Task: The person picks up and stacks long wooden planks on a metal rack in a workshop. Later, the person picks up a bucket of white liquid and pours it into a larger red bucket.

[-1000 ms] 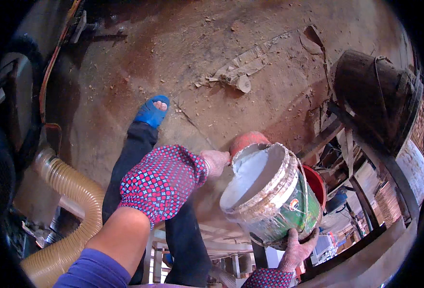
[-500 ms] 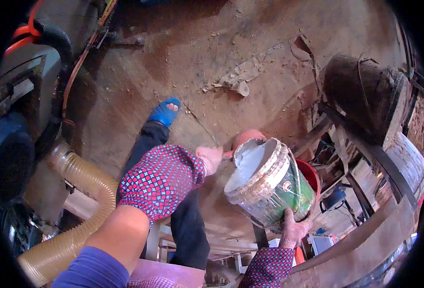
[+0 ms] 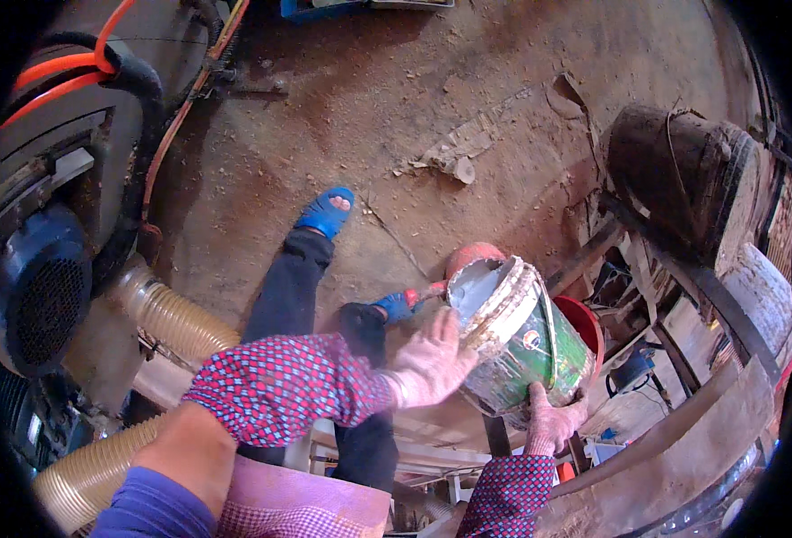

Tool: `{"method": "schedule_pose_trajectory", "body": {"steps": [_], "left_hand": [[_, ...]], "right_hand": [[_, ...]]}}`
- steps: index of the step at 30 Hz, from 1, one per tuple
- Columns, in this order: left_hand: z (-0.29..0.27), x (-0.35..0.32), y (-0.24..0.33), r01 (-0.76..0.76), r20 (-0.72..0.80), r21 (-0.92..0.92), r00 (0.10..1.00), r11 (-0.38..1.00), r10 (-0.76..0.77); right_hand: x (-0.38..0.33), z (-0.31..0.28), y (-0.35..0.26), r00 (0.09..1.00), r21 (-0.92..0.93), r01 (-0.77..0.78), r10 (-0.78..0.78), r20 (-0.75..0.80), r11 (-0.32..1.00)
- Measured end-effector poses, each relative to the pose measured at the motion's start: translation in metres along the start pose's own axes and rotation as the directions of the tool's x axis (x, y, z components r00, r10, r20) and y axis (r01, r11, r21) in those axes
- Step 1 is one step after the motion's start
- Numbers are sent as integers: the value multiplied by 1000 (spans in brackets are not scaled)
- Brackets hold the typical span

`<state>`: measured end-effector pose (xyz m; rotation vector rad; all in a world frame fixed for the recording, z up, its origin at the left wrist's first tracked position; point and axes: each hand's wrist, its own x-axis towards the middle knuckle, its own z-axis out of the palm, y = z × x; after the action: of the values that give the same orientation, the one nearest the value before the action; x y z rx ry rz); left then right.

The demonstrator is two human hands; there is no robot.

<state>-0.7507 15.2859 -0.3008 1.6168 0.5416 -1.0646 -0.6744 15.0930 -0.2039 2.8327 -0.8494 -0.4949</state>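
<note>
A paint-spattered green and white bucket (image 3: 539,345) is tilted, its mouth turned to the left, with whitish material inside. My right hand (image 3: 557,421), in a pinkish glove, grips its lower end. Fingers stretched out, my gloved left hand (image 3: 433,360) is at the bucket's crusted rim; whether it touches is hard to tell. Just beyond the mouth is a red scoop-like tool (image 3: 475,257), partly hidden, its red handle pointing left. A red tub (image 3: 582,327) shows behind the bucket.
A ribbed tan hose (image 3: 176,309) and a machine with a dark round grille (image 3: 42,291) stand on the left. To the right are a dark drum (image 3: 665,170) and a curved wooden board (image 3: 683,439). Torn scraps (image 3: 454,161) lie on the dusty floor.
My left hand has let go of the red handle and moved toward me, to the bucket's rim, fingers opening. The bucket has turned slightly, showing less of its inside. My right hand keeps its grip.
</note>
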Motion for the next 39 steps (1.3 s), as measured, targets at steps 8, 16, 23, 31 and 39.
{"method": "schedule_pose_trajectory", "body": {"steps": [8, 16, 23, 31, 39], "left_hand": [[17, -4, 31, 104, -30, 152, 995, 983, -100], [9, 13, 23, -12, 64, 263, 998, 965, -5], [21, 5, 25, 116, -115, 115, 988, 987, -102], [4, -51, 7, 120, 35, 183, 991, 976, -129], [-27, -106, 8, 126, 47, 201, 989, 971, -138]], "right_hand": [[-17, -13, -22, 999, -134, -40, 40, -6, 990], [-22, -4, -18, 995, -175, -29, 11, -104, 984], [-13, -11, -14, 998, -146, -59, 60, 0, 988], [-15, -20, -9, 1000, -60, -10, 10, 11, 998], [-18, -36, -3, 998, 49, -44, 42, 43, 998]]}}
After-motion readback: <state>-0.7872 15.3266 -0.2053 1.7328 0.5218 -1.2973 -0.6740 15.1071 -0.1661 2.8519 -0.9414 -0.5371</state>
